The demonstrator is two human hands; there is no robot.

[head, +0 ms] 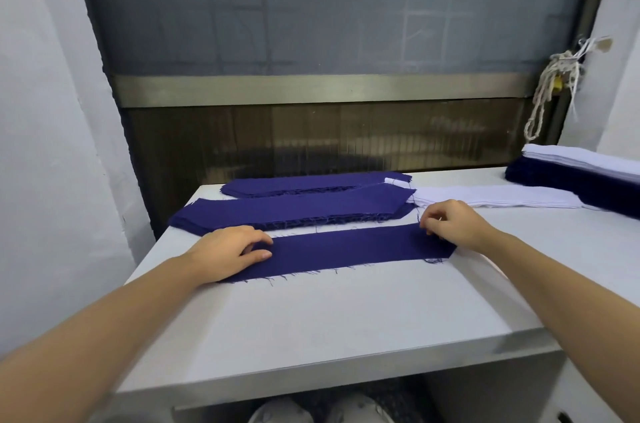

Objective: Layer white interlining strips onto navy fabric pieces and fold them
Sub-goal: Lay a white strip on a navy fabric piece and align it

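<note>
One navy piece (343, 249) is lying flat on the worktop (311, 312), the left hand (228, 249) pressing its left end with relaxed fingers and the right hand (450, 222) pinching its right corner, while the navy stacks (287, 211) and the white interlining strips (498, 199) are waiting behind, suggesting much remains.

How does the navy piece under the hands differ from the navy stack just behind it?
The navy piece lies thin and flat; the navy stack is many layers thick. The left hand rests on the piece's left end and the right hand pinches its right end; the stack is untouched. Both are long, navy and frayed-edged.
</note>
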